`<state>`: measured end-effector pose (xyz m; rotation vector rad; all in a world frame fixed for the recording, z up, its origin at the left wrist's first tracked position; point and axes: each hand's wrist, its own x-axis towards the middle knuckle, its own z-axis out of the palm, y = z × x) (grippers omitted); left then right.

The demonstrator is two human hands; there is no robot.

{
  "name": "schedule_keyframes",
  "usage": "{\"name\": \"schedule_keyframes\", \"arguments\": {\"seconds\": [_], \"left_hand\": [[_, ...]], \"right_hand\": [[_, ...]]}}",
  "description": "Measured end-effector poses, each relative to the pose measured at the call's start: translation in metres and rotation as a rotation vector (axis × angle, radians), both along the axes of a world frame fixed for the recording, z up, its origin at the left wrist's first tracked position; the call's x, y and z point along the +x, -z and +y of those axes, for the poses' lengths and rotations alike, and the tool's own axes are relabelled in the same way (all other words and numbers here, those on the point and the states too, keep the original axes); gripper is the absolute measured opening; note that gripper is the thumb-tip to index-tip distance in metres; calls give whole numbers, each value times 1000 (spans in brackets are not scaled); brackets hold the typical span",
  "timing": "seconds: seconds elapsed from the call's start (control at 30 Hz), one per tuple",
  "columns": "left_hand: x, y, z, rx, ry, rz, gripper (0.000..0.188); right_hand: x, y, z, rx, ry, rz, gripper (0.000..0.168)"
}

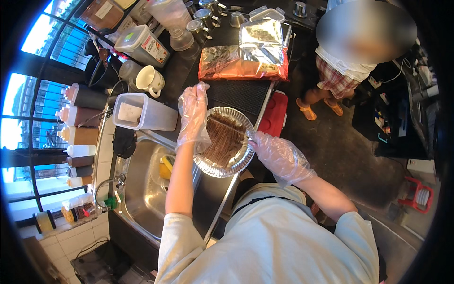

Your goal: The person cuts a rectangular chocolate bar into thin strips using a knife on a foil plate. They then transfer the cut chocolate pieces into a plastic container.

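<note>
A round foil pan (244, 156) with a fluted rim holds a brown, streaked filling (221, 145), perhaps chocolate. My right hand (278, 152), in a clear plastic glove, is at the pan's right rim, closed on a thin metal utensil (228, 126). The utensil, seemingly a knife, lies across the filling. Also gloved, my left hand (193, 115) is beside the pan's left rim with its fingers drawn together and pointing away from me. Whether anything is between those fingers is hidden.
Left of the pan are a plastic container (158, 115), a mug (150, 80) and a steel sink (143, 184). Beyond it lie a black ribbed mat (237, 94) and an orange Beryl's bag (223, 67). Several sauce bottles (83, 115) line the window. Another person (340, 74) stands at right.
</note>
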<state>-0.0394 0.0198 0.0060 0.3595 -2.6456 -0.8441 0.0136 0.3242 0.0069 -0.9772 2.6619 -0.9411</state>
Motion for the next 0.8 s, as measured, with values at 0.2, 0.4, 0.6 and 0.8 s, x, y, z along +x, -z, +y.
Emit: {"name": "schedule_keyframes", "arguments": {"seconds": [0.2, 0.4, 0.6, 0.8], "left_hand": [[-25, 36, 2, 3, -64, 142, 50], [-34, 41, 2, -63, -7, 142, 53], [-33, 63, -7, -32, -27, 143, 53], [-34, 64, -5, -60, 3, 170, 50]], "right_hand": [[7, -11, 0, -154, 22, 77, 19], [4, -4, -2, -75, -12, 193, 17], [-5, 2, 0, -226, -55, 121, 15], [-11, 10, 0, -129, -57, 171, 21]]}}
